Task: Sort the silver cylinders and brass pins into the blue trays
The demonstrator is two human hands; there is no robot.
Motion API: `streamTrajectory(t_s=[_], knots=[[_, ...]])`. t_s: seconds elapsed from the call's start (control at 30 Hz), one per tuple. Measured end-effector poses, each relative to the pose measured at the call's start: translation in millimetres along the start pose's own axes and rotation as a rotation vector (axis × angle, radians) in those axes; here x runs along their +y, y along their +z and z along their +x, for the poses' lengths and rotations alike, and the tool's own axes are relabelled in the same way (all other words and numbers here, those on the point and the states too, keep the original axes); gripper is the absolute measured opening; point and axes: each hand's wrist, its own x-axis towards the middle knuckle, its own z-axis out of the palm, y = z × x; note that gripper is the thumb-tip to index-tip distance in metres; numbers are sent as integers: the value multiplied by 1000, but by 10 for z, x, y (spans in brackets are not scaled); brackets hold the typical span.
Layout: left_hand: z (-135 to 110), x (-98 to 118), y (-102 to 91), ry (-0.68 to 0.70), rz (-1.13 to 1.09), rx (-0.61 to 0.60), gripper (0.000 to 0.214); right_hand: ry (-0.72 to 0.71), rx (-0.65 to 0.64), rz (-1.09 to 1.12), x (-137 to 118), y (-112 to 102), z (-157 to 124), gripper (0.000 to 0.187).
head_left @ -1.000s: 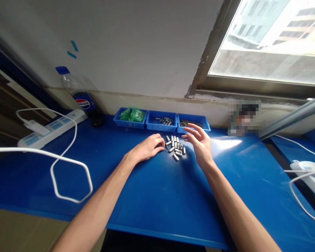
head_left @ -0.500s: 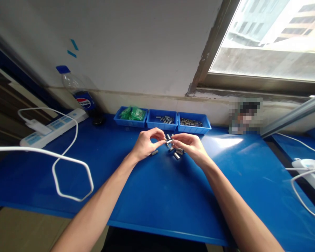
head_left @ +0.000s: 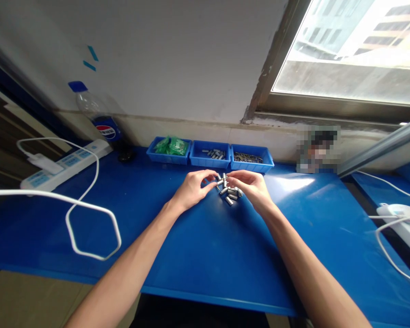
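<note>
Metal pieces point(head_left: 229, 193) piled between two hands; three blue bins point(head_left: 210, 156).

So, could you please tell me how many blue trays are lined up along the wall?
3: the left tray holds green packets, the middle tray loose metal pieces, the right tray thin dark pins. None seems hidden.

Shiny metal pieces point(head_left: 228, 193) at tabletop's far edge | glossy blue plastic tabletop point(head_left: 205, 255) | smooth blue plastic trays point(head_left: 210, 160) | clear plastic bottle point(head_left: 99, 120) | matt, rough white wall point(head_left: 177, 59)
</note>
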Motion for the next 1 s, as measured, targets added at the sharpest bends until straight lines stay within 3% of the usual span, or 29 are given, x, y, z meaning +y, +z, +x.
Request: streamTrajectory(t_s=[0.17, 0.33, 0.6, 0.87, 1.0], knots=[[9, -108, -17, 25, 151, -139, 17, -240, 315, 23, 15, -73, 53, 33], [23, -156, -32, -50, 145, -168, 12, -237, 378, 62, 14, -113, 74, 39], [31, -91, -46, -27, 164, -253, 9, -164, 297, 13, 47, -87, 49, 31], [9, -15, -30, -50, -123, 68, 6, -122, 95, -107, -35, -33, -1, 27], [-8, 67, 8, -32, -160, 129, 11, -44, -55, -49, 0, 7, -20, 35]])
